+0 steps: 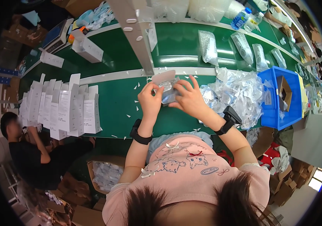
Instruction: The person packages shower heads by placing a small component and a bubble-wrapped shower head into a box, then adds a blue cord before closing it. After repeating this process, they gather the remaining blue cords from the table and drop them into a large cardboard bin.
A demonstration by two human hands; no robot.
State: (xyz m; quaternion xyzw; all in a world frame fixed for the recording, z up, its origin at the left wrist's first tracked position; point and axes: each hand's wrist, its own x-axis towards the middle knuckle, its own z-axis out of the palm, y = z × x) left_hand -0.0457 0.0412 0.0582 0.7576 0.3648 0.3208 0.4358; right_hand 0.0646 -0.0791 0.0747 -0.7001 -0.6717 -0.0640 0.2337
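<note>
Over the green table, a transparent plastic packet is between my two hands. My left hand pinches its left upper side with thumb and fingers. My right hand grips its right side, thumb below and fingers above, with one finger raised. A pale flat flap stands up just behind the packet; I cannot tell whether it is joined to it. What lies inside the packet is hard to make out. Close to my right hand is a big heap of transparent plastic-bagged pieces.
Several white open-topped cartons stand at the left. A blue bin holds a brown box at the right. Small white scraps dot the table. A metal post rises ahead; bubble-wrapped packs lie beyond. A person sits at left.
</note>
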